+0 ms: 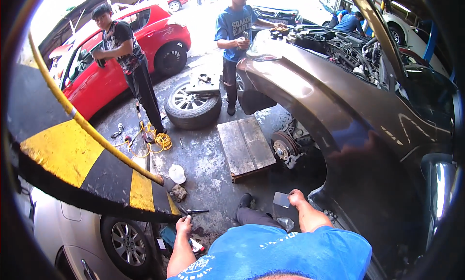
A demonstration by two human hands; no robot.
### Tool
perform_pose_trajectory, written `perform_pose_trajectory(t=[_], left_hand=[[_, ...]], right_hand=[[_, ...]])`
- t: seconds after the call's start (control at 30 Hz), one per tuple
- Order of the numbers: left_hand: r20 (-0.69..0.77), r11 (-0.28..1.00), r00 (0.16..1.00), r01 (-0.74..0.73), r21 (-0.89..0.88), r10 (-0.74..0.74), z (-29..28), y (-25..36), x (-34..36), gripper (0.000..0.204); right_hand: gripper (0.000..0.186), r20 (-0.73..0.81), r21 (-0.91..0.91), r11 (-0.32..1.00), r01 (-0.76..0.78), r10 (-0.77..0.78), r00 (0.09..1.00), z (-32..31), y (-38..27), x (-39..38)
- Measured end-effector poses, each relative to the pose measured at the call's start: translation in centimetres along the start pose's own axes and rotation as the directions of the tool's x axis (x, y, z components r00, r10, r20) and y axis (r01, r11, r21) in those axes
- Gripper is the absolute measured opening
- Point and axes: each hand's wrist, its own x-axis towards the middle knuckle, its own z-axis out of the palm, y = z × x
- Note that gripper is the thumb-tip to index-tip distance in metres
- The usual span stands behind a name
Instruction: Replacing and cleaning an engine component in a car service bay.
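Note:
My left hand (183, 225) is closed at the lower left, next to the striped pillar. At its fingertips is a thin dark tool (197, 211), its exact kind too small to tell. My right hand (296, 198) grips the upper corner of a flat clear plastic packet (282, 200) with a pale grey upper part. That packet hangs beside my leg, left of the open wheel well of a brown car (310, 86). Inside the well a bare brake disc (284, 145) shows, the wheel being off. The car's hood is raised above its engine bay (351, 54).
A wooden board (246, 146) lies ahead, with a removed wheel (193, 105) beyond it. A coiled yellow hose (163, 140), a white container (177, 174) and a black-and-yellow pillar base (68, 149) are at left. Two people stand ahead, near a red car (140, 42) and the engine bay.

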Motion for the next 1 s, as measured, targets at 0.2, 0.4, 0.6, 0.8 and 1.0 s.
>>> perform_pose_trajectory(t=[0.2, 0.4, 0.6, 0.8, 1.0], left_hand=[[0.007, 0.991, 0.992, 0.122, 0.062, -0.123, 3.8, 4.0, 4.3, 0.038], [0.003, 0.939, 0.992, 0.119, 0.322, -0.127, 5.3, 8.4, 13.3, 0.049], [0.16, 0.907, 0.984, 0.009, 0.42, -0.084, 12.1, 21.0, 21.6, 0.049], [0.35, 0.739, 0.936, -0.205, 0.642, -0.044, 19.1, 33.8, 31.6, 0.056], [0.54, 0.544, 0.841, -0.436, 0.717, -0.039, 23.1, 45.2, 42.7, 0.061]], right_hand=[[0.021, -0.028, -0.014, 0.997, 0.08, -0.08, 0.996, 2.2, -6.7, 10.5], [0.03, -0.068, 0.053, 0.98, 0.192, -0.188, 0.98, 2.6, -16.3, 15.6], [0.026, -0.092, 0.089, 0.995, 0.054, -0.046, 0.995, 1.5, -18.6, 16.2], [0.026, -0.311, 0.128, 0.934, -0.334, 0.357, 0.881, 2.0, -16.6, 15.5], [0.019, -0.347, 0.36, 0.771, -0.526, 0.634, 0.691, 4.9, -15.7, 13.6]])
